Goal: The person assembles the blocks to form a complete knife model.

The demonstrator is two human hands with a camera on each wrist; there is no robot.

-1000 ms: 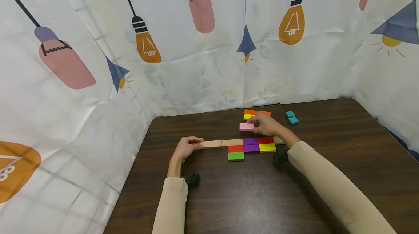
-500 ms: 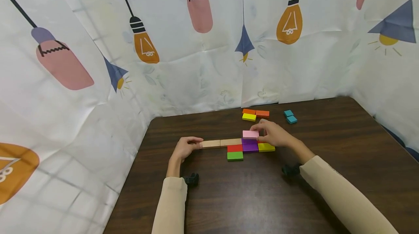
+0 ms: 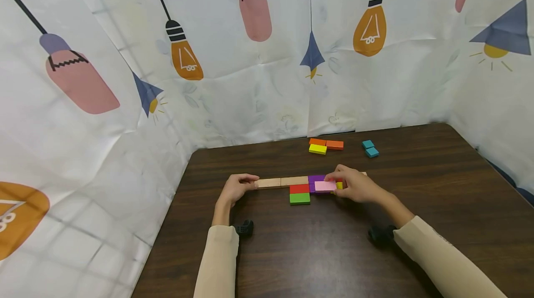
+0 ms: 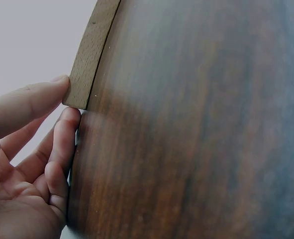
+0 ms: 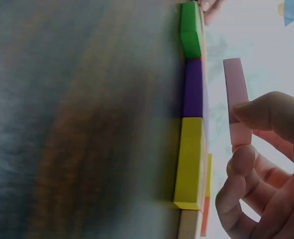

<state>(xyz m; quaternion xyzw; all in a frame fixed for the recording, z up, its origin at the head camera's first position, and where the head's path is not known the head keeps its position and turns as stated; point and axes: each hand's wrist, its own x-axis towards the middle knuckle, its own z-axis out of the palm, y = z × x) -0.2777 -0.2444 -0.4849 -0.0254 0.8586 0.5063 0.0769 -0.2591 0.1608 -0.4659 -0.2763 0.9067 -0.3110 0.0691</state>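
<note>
My right hand (image 3: 358, 186) pinches a pink block (image 3: 324, 187) by its right end, above the purple blocks (image 3: 313, 179). In the right wrist view the pink block (image 5: 238, 99) is apart from the row, between thumb and fingers. My left hand (image 3: 237, 190) holds the left end of a plain wooden block (image 3: 268, 183), thumb and fingertips at its end in the left wrist view. A second wooden block (image 3: 294, 180) continues the row. A red block (image 3: 299, 188) and a green block (image 3: 299, 199) lie in front of it. A yellow block (image 5: 190, 162) sits right of the purple ones, partly hidden in the head view.
Behind the row lie orange blocks (image 3: 335, 145) and another yellow block (image 3: 318, 149). Two teal blocks (image 3: 371, 152) lie at the back right of the dark wooden table (image 3: 300, 251). A white patterned cloth (image 3: 267, 89) hangs around the table.
My right hand has brought the pink block from behind the row forward and slightly right, over the purple blocks. My left hand has stayed at the wooden block's end.
</note>
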